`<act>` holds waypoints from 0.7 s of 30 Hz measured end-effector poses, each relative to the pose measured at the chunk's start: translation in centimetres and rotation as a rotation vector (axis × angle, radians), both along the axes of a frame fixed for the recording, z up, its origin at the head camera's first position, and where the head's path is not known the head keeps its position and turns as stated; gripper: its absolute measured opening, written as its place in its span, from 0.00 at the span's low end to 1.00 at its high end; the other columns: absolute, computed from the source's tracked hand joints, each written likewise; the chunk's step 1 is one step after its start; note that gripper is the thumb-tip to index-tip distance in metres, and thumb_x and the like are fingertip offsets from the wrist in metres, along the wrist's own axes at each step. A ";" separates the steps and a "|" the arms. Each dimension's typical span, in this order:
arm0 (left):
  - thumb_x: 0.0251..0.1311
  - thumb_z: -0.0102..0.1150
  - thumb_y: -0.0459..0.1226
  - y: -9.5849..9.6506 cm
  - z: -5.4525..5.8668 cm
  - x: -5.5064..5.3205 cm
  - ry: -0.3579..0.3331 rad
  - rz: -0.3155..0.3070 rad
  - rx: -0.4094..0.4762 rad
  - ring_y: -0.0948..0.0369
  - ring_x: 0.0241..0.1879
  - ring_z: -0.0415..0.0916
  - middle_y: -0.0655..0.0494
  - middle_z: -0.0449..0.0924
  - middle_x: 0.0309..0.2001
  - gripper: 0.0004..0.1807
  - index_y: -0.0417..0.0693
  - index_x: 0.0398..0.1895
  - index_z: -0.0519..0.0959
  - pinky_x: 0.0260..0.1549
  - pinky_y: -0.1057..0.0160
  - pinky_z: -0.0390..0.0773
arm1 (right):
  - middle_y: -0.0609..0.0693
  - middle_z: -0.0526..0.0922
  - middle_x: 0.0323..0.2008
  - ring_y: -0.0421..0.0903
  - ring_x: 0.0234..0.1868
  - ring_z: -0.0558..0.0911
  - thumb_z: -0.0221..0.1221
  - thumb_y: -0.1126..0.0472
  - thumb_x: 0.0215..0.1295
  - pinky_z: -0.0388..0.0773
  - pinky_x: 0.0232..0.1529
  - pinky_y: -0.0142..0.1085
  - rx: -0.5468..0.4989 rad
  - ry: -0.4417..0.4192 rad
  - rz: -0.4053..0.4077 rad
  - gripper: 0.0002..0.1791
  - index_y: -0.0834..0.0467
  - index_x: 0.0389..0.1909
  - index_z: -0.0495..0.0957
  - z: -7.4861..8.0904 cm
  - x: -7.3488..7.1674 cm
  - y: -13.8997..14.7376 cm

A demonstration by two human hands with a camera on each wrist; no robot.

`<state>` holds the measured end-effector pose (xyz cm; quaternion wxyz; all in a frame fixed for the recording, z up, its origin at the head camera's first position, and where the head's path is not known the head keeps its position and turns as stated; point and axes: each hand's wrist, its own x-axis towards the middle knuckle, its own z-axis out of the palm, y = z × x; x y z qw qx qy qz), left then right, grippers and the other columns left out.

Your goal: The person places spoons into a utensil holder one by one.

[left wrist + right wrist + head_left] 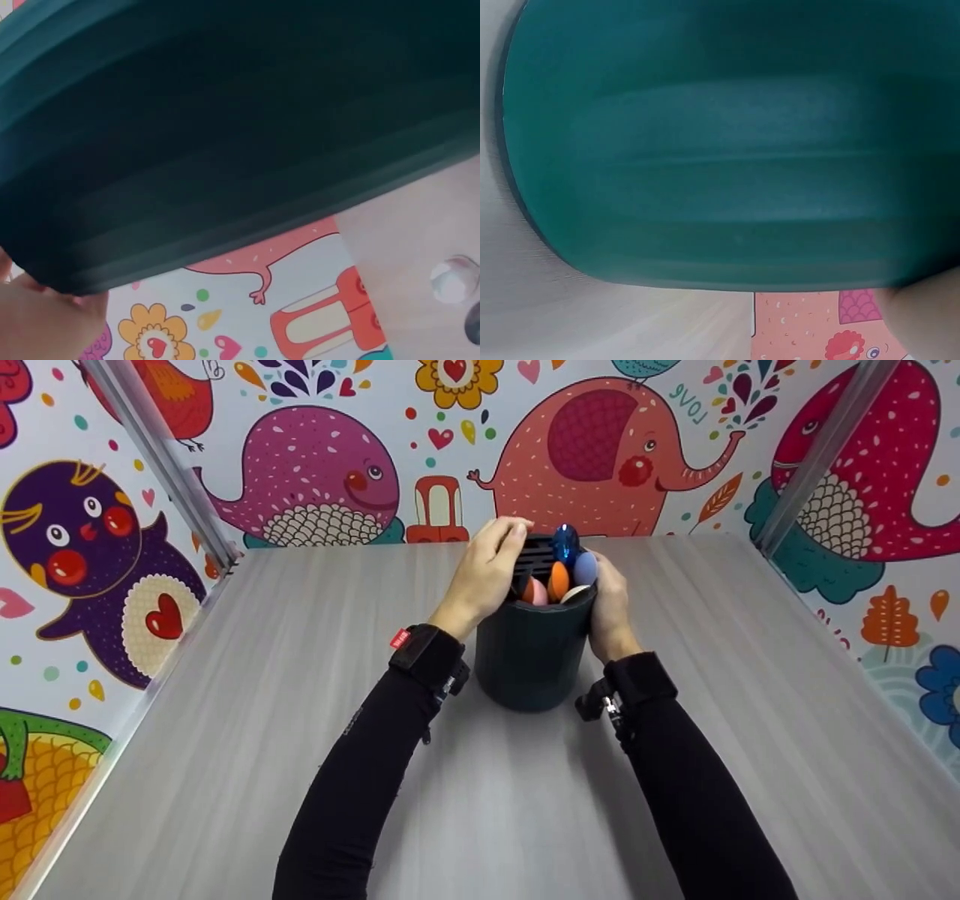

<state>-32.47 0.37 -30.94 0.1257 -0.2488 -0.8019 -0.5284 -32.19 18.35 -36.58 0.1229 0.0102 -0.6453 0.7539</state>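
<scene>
A dark green, round utensil holder [531, 660] stands upright on the table, with black slats across part of its top. Rounded ends poke out of it: one shiny blue [566, 544], one orange [557, 582], one lavender [586, 568], one pink [535, 592] and a cream one [574, 593]. My left hand [486, 568] grips the left side, fingers over the rim. From the right, my right hand [611, 604] holds the holder, its fingers mostly hidden behind. Both wrist views are filled by the holder's green wall [225, 142], and the right one shows its rounded bottom edge [536, 225].
The wood-grain table [300, 675] reaches a back wall [450, 450] printed with cartoon animals. Metal posts [161, 457] rise at the back corners. Each wrist carries a black strap with a small camera [596, 701]. A round clear thing [454, 280] shows in the left wrist view.
</scene>
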 end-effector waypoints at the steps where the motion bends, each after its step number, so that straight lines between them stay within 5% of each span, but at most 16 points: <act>1: 0.72 0.36 0.48 -0.1 -0.1 0.0 -0.002 0.003 -0.007 0.65 0.54 0.69 0.55 0.74 0.57 0.20 0.53 0.55 0.75 0.59 0.64 0.67 | 0.50 0.77 0.52 0.46 0.53 0.74 0.39 0.49 0.72 0.67 0.60 0.39 0.004 0.000 -0.003 0.23 0.56 0.55 0.74 0.0 0.0 0.0; 11: 0.68 0.38 0.54 -1.9 -0.9 -0.5 -0.053 0.055 -0.021 0.60 0.72 0.54 0.54 0.59 0.71 0.28 0.56 0.66 0.68 0.70 0.54 0.56 | 0.49 0.76 0.51 0.45 0.52 0.73 0.36 0.50 0.72 0.67 0.59 0.38 0.035 0.003 -0.003 0.24 0.56 0.57 0.73 -0.3 0.0 0.2; 21: 0.64 0.43 0.59 -6.6 -4.6 -3.2 -0.223 0.278 -0.060 0.54 0.73 0.51 0.51 0.54 0.73 0.34 0.53 0.69 0.62 0.71 0.51 0.50 | 0.50 0.76 0.53 0.46 0.53 0.72 0.38 0.50 0.71 0.66 0.60 0.39 0.031 0.010 -0.001 0.23 0.54 0.55 0.74 -0.2 0.1 0.1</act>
